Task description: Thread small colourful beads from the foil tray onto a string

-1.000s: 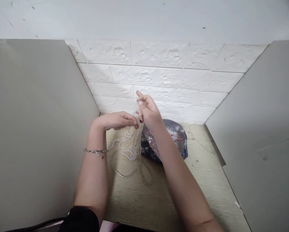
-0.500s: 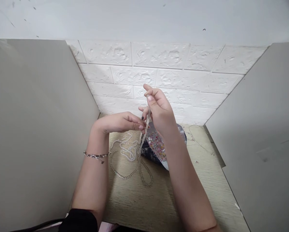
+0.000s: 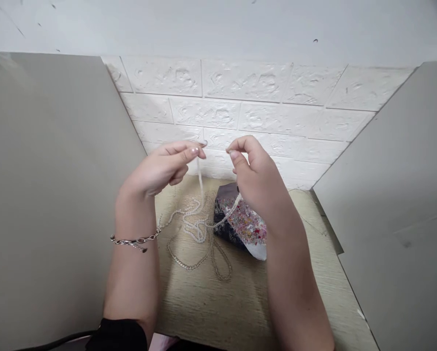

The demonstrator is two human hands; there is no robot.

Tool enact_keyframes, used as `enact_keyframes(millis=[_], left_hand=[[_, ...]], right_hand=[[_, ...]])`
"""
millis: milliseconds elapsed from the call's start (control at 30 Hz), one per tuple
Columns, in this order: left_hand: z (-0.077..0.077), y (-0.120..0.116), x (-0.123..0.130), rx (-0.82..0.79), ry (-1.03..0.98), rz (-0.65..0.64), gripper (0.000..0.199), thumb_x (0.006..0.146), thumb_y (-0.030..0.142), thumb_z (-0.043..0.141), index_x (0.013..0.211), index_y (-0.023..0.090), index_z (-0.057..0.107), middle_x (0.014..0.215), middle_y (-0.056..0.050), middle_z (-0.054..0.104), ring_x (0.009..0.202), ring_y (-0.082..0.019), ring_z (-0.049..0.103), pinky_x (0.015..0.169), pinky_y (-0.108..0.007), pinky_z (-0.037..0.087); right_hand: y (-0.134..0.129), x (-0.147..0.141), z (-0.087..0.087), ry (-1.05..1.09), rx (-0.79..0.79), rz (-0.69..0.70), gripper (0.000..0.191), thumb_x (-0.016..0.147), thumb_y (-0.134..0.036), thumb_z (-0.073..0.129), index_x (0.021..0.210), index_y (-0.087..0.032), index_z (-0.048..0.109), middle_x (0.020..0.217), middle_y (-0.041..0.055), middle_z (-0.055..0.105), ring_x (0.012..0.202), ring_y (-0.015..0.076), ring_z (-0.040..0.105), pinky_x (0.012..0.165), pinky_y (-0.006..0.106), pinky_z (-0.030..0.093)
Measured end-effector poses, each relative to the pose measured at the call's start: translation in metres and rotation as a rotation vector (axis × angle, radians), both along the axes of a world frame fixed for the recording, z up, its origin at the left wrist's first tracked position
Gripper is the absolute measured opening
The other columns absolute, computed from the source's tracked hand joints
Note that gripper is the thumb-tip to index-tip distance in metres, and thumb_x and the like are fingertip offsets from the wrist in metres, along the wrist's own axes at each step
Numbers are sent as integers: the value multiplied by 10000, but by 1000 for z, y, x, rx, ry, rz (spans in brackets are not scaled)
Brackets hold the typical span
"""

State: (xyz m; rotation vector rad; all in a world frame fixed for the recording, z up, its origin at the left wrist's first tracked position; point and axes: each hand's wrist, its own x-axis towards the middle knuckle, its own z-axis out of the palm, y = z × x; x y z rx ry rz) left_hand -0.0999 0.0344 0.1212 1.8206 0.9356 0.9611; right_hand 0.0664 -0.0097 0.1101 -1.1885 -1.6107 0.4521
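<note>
My left hand (image 3: 169, 168) is raised, with thumb and forefinger pinched on a white bead strand (image 3: 200, 178) that hangs straight down to the table. Across from it, my right hand (image 3: 251, 165) is closed, thumb against forefinger. Another length of beads (image 3: 232, 211) curves up from the table into its lower fingers, which are partly hidden. Whatever sits at the right fingertips is too small to make out. Beneath both hands, more pale bead strand (image 3: 194, 233) lies in loose coils, beside a longer greyish loop (image 3: 189, 267).
A dark patterned cloth or pouch (image 3: 223, 231) carries many small multicoloured beads (image 3: 249, 225) on a pale sheet. The wooden tabletop (image 3: 203, 307) runs back to a white brick-patterned wall (image 3: 265, 119). Grey panels stand on the left (image 3: 57, 185) and right (image 3: 393, 204).
My hands have drawn apart; the left rose and went left, the right shifted slightly right. The strands that hung together between them now hang separately, one from each hand.
</note>
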Motion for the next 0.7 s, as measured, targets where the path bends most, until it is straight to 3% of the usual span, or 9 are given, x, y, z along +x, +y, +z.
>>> enact_keyframes(millis=[133, 267, 367, 533, 600, 700], left_hand=[[6, -3, -1, -53, -375, 95, 197, 775, 378, 468, 763, 204, 558, 1039, -31, 584, 327, 23, 160, 282, -176, 107], [11, -4, -7, -128, -603, 70, 213, 831, 362, 377, 822, 233, 546, 1031, -27, 602, 320, 13, 84, 263, -181, 77], [12, -2, -13, -176, -701, 21, 253, 863, 335, 305, 821, 234, 533, 1048, -32, 600, 323, 8, 48, 254, -168, 67], [7, 4, -16, -140, -583, 151, 129, 775, 322, 476, 750, 215, 543, 955, -31, 629, 306, 21, 117, 253, -176, 82], [5, 5, -16, -146, -483, 201, 116, 733, 315, 532, 723, 200, 544, 921, -40, 636, 303, 24, 148, 254, -179, 95], [6, 2, -15, -160, -429, 173, 128, 726, 309, 541, 694, 186, 533, 959, -46, 630, 307, 25, 159, 248, -175, 91]], right_hand=[[-1, 0, -3, -128, -152, 27, 164, 809, -260, 313, 839, -196, 461, 722, 4, 514, 630, 105, 451, 591, 257, 349], [1, -2, -7, -248, -256, 69, 224, 788, -348, 367, 906, -197, 482, 719, 15, 528, 606, 109, 445, 541, 242, 310], [2, -3, -10, -373, -308, 114, 228, 776, -361, 392, 837, -185, 524, 745, 30, 544, 621, 112, 447, 531, 239, 294], [3, -4, -11, -530, -357, 229, 287, 800, -351, 360, 638, -158, 497, 687, 28, 538, 591, 99, 423, 522, 239, 280], [2, -3, -10, -499, -384, 295, 302, 809, -384, 349, 677, -163, 507, 694, 21, 541, 582, 93, 437, 522, 231, 297], [3, -4, -11, -363, -494, 406, 384, 826, -486, 263, 849, -190, 505, 688, 7, 546, 491, 76, 449, 490, 220, 334]])
